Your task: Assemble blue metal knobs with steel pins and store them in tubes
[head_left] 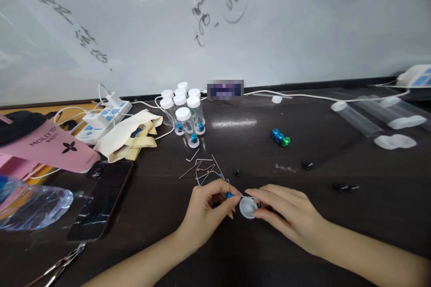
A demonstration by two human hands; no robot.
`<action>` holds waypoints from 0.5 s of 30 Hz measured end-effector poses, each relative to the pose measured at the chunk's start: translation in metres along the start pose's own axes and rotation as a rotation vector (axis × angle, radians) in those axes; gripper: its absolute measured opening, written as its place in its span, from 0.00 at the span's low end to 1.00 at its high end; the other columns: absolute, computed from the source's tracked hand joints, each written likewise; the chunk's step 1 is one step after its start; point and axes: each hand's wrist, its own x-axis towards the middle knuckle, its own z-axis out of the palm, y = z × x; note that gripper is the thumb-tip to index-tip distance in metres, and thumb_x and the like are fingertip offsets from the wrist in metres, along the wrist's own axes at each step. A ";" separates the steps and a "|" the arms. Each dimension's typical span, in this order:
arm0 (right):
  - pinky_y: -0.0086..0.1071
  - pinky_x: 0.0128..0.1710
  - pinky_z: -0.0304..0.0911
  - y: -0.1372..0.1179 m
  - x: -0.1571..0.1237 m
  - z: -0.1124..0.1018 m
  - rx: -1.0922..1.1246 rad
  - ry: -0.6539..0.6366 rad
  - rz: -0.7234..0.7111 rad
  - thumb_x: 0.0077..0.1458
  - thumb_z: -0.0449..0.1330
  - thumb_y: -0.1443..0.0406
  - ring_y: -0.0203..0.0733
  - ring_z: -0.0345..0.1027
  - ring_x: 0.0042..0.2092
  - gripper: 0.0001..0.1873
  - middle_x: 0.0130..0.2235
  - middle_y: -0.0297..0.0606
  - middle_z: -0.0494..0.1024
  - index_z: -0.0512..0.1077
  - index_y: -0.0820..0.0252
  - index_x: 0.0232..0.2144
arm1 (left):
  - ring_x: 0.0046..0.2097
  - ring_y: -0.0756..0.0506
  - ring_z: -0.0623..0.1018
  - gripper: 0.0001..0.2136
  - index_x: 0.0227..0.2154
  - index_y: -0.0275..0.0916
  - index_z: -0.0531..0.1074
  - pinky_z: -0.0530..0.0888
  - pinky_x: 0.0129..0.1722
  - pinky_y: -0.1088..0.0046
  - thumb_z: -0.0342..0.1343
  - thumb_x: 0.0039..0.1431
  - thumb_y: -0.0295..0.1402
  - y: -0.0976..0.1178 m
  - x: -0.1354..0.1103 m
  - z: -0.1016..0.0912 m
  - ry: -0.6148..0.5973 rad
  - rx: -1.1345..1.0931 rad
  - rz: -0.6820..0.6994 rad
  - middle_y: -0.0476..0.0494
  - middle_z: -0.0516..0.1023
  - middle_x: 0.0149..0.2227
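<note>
We work at a dark brown table [336,242] pushed against a pale whiteboard wall [303,22] scrawled with faint marker strokes. Our left hand [205,208] has its fingertips drawn together, pinching a small blue bead [229,195] at the near middle of the table. Our right hand [286,210] is pinched on a thin metal pin [247,197] that points toward the bead, and it also grips a small white cap [248,207] lying just beside the bead. Just beyond the hands lies a loose scatter of bent wire pins [202,168]. Further back stands a cluster of clear vials with white lids [183,110], some holding blue beads. To the right of them sits a small group of blue and green beads [280,137], well apart from our hands. Along the right edge lie clear plastic tubes [357,119] on their sides. On the left we see a dark phone [101,197], a cream cloth bag [129,136], a pink bag [50,145], a white power strip [104,116] and a crumpled clear plastic bottle [30,204].
</note>
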 end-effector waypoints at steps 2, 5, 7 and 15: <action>0.35 0.42 0.70 0.001 -0.001 0.000 -0.112 0.051 -0.054 0.61 0.58 0.69 0.41 0.72 0.42 0.16 0.41 0.44 0.77 0.68 0.66 0.52 | 0.26 0.52 0.73 0.07 0.31 0.34 0.75 0.73 0.27 0.77 0.60 0.57 0.34 0.000 0.002 -0.001 0.022 -0.051 -0.017 0.43 0.78 0.31; 0.36 0.40 0.70 0.004 -0.002 -0.001 -0.188 0.069 -0.116 0.61 0.57 0.72 0.42 0.71 0.42 0.16 0.41 0.45 0.76 0.69 0.66 0.52 | 0.26 0.52 0.73 0.07 0.30 0.34 0.75 0.73 0.26 0.77 0.61 0.56 0.33 0.000 0.004 -0.001 0.028 -0.080 -0.033 0.43 0.78 0.30; 0.35 0.36 0.70 0.006 -0.002 -0.003 -0.162 0.026 -0.133 0.62 0.55 0.73 0.41 0.71 0.39 0.16 0.39 0.45 0.76 0.69 0.67 0.52 | 0.26 0.52 0.73 0.07 0.30 0.34 0.75 0.73 0.26 0.77 0.61 0.56 0.34 0.000 0.005 0.000 0.019 -0.073 -0.034 0.44 0.78 0.30; 0.32 0.32 0.68 0.004 0.003 -0.007 -0.060 -0.029 -0.137 0.65 0.48 0.73 0.39 0.71 0.35 0.16 0.35 0.42 0.76 0.68 0.66 0.52 | 0.27 0.51 0.73 0.07 0.32 0.35 0.76 0.73 0.26 0.76 0.59 0.58 0.35 -0.002 -0.001 0.002 -0.035 0.095 0.005 0.42 0.79 0.32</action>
